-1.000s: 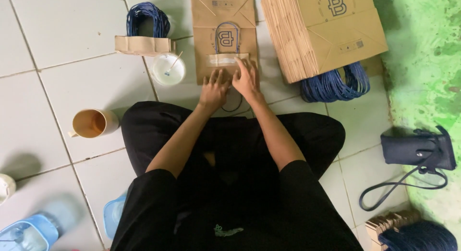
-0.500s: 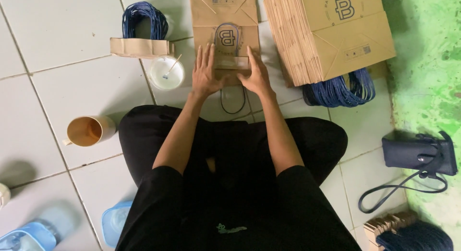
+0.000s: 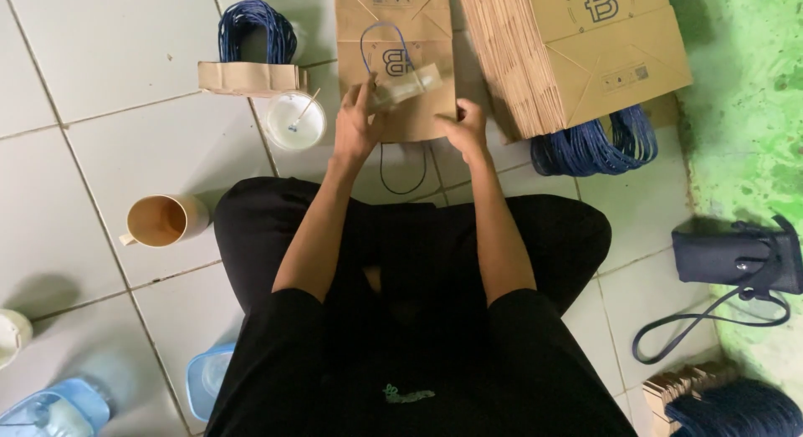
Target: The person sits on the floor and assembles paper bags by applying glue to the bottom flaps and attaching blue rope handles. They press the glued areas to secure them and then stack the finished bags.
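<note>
I see a flat brown paper bag (image 3: 395, 35) lying on the white floor (image 3: 100, 61) at the top middle of the frame. The left hand (image 3: 358, 123) has its fingers closed around a small strip of brown paper (image 3: 407, 84) and holds it just above the bag. The right hand (image 3: 465, 126) lies flat and open on the bag's lower edge and grips nothing.

I think the bag is light, thin and a bit stiff. It could slide on the smooth tiles, so pressing on a flat part is a good way to hold it. The strip looks bendy and easy to crease, so its end is the best spot to pinch.

A blue cord (image 3: 381, 40) loops on the bag, and part of it is hidden under the hands. I cannot tell if the strip is sticky. A small white cup (image 3: 294, 122) with a stick sits left of the bag. A tall stack of bags (image 3: 577, 52) at the upper right is cut off by the frame.
</note>
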